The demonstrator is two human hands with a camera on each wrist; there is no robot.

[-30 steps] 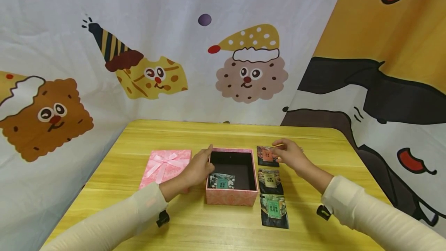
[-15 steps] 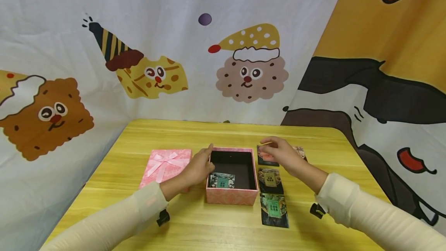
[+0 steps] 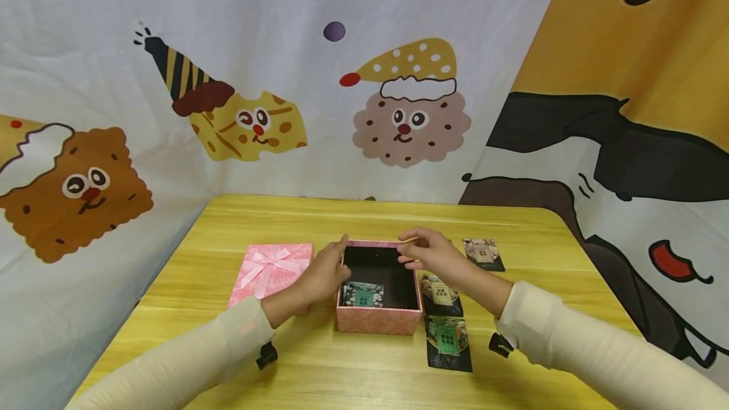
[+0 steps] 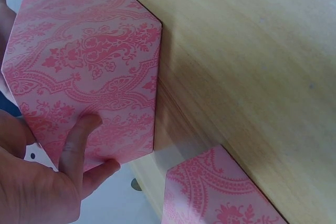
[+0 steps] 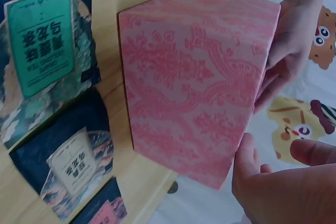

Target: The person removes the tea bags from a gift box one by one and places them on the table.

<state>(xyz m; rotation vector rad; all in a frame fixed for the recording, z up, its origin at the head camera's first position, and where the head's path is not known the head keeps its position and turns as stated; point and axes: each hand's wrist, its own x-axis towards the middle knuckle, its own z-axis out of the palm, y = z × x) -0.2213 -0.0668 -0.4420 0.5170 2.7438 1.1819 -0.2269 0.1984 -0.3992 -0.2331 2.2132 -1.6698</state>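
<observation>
A pink patterned gift box stands uncovered on the table, with a dark interior. My left hand grips its left wall, fingers pressed on the outside, as the left wrist view shows. One teal-labelled tea packet lies inside the box. My right hand is at the back right corner of the box; in the right wrist view its fingertips are right at the rim and the thumb stands apart, nothing between them. Beside the box lie a yellow-labelled tea packet, a green-labelled one and a red-labelled one.
The pink box lid with a ribbon bow lies left of the box, partly behind my left hand. Another tea packet with a pale label lies at the back right. A patterned curtain hangs behind the table.
My right hand has moved left from over the red-labelled packet to the box's back right corner, uncovering the pale-labelled packet. My left hand has stayed on the box.
</observation>
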